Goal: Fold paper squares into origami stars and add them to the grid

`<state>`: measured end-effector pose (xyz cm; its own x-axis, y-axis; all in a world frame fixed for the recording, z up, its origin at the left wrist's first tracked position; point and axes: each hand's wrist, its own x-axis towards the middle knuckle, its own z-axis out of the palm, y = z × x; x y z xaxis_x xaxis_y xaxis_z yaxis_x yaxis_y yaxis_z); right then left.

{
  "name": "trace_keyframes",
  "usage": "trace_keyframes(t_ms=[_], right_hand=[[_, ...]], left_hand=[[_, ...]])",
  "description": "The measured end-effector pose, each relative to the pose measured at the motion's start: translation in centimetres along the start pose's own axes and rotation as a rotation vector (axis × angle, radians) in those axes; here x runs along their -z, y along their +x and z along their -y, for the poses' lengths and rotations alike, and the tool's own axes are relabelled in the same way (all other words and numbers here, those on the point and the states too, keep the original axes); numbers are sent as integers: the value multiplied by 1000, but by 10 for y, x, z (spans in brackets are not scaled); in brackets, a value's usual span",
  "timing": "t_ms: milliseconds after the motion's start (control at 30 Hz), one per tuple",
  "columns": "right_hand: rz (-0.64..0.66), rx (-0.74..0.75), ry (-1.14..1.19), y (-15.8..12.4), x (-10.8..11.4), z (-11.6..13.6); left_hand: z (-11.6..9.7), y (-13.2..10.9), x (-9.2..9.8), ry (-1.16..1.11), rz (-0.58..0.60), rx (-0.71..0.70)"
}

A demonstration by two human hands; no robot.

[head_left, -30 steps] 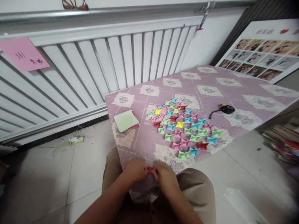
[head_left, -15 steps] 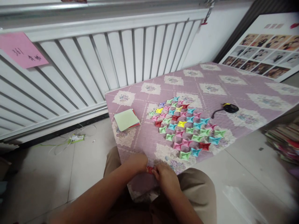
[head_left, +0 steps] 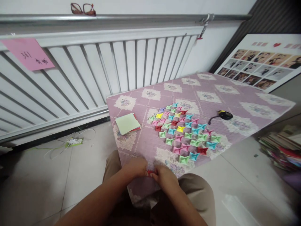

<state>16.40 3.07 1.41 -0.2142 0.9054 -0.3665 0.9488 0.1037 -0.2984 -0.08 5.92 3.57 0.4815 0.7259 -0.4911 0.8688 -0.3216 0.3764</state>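
Observation:
A small piece of red paper (head_left: 150, 172) is pinched between my two hands at the near edge of the table; most of it is hidden by the fingers. My left hand (head_left: 137, 167) is closed on its left side, and my right hand (head_left: 162, 174) is closed on its right. Farther up the cloth lie several folded paper stars (head_left: 180, 129) in rows, coloured green, pink, blue, red, yellow and purple. Left of them rests a stack of square paper sheets (head_left: 127, 124), pale green on top with red showing beneath.
A floral purple tablecloth (head_left: 145, 141) covers the table. On its right side lies a black and yellow tape measure (head_left: 225, 115). Behind stands a white radiator (head_left: 141, 59) with a pink note (head_left: 29, 55). Glasses (head_left: 83, 9) sit above its pipe, and a photo board (head_left: 261, 59) leans at right.
My view has tilted upward a little, so the glasses show fully. Both hands stay together at the table edge, still holding the red paper, which is more covered by the fingers.

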Motion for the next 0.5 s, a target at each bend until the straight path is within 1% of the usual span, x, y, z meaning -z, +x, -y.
trace_keyframes(t_ms=[267,367,500], right_hand=[[49,-8,-18,6,1,2],[34,-13,-4,5,0,2],[3,5,31,0,-2,0]], left_hand=[[5,-2,-2,-9,-29,-36],[6,-1,-3,-12,-27,-28],[4,-1,-5,4,-45,15]])
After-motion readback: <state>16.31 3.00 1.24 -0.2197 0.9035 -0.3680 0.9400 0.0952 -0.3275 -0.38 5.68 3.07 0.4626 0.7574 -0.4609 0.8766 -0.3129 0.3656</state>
